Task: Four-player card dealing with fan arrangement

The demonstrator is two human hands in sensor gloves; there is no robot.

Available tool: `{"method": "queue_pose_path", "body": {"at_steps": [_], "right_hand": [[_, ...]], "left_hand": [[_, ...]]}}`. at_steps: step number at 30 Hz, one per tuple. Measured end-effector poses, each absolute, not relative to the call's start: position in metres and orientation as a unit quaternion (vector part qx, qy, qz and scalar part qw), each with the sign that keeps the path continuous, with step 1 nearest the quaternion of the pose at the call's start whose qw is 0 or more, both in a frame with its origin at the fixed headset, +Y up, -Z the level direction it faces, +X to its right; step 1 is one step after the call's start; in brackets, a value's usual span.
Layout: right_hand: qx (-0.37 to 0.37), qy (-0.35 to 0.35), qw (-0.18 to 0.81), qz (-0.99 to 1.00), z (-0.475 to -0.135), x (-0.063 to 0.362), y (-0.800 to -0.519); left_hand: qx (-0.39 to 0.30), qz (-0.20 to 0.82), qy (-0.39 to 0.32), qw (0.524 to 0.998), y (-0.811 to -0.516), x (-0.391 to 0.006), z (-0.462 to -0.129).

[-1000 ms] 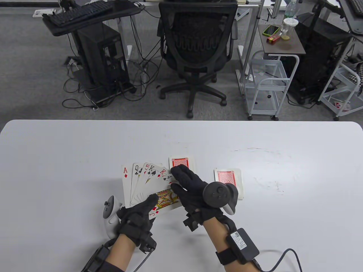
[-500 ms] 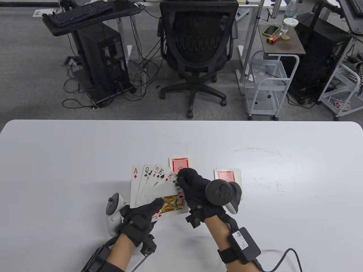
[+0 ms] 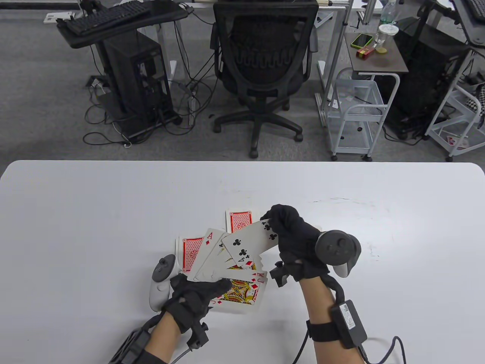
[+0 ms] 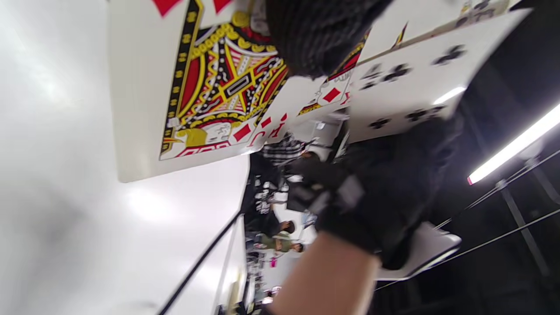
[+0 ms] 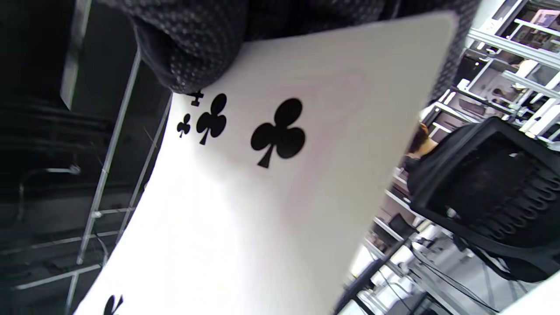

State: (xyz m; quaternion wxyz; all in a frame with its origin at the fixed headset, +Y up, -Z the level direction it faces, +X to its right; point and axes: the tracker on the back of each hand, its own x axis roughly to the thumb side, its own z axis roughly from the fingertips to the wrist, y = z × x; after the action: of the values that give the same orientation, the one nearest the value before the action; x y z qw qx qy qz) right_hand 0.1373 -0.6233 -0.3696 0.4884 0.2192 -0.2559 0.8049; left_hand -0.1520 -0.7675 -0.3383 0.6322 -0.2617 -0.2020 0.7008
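Note:
My left hand [image 3: 212, 285] grips a face-up fan of cards [image 3: 227, 265] just above the white table, its thumb on the jack of diamonds [image 3: 239, 291] at the front. The ace of diamonds [image 3: 207, 242] sticks out at the fan's left. My right hand [image 3: 276, 224] pinches the four of clubs [image 3: 247, 242] by its far corner, lifted over the fan's right side. In the left wrist view the jack of diamonds [image 4: 205, 87] lies under my thumb [image 4: 315, 35], with the four of clubs [image 4: 407, 83] beside it. The four of clubs [image 5: 271, 183] fills the right wrist view under my fingers [image 5: 188, 48].
A face-down red-backed pile [image 3: 239, 220] lies behind the fan, and another red-backed card [image 3: 190, 252] lies on the table [image 3: 94, 212] at the fan's left. My right hand hides the pile on the right. A black office chair [image 3: 261, 76] stands beyond the table's far edge.
My right hand has drawn the four of clubs out of the fan and carried it up to the right. The fan has shifted right, uncovering a face-down card at its left.

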Motion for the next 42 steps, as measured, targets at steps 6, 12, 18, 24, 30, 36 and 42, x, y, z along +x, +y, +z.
{"method": "queue_pose_path", "body": {"at_steps": [6,12,18,24,30,36,42], "right_hand": [[0.242,-0.278,0.493,0.788,-0.362,0.139,-0.610],[0.241,-0.297,0.480,0.790,-0.359,0.143,-0.605],[0.285,-0.218,0.437,0.825,-0.365,0.131,-0.609],[0.342,-0.103,0.437,0.826,-0.369,0.097,-0.627],[0.342,-0.097,0.438,0.825,-0.368,0.078,-0.641],[0.258,-0.066,0.448,0.853,-0.376,0.093,-0.651],[0.236,-0.079,0.469,0.847,-0.377,0.082,-0.662]], "left_hand": [[-0.299,0.609,-0.217,0.702,-0.769,-0.138,-0.336],[-0.321,0.572,-0.224,0.721,-0.769,-0.133,-0.335],[-0.313,0.593,-0.219,0.709,-0.767,-0.136,-0.336],[-0.296,0.626,-0.203,0.692,-0.766,-0.148,-0.339],[-0.291,0.653,-0.195,0.671,-0.769,-0.152,-0.340],[-0.254,0.732,-0.193,0.602,-0.762,-0.160,-0.340],[-0.219,0.760,-0.169,0.587,-0.762,-0.167,-0.339]]}}
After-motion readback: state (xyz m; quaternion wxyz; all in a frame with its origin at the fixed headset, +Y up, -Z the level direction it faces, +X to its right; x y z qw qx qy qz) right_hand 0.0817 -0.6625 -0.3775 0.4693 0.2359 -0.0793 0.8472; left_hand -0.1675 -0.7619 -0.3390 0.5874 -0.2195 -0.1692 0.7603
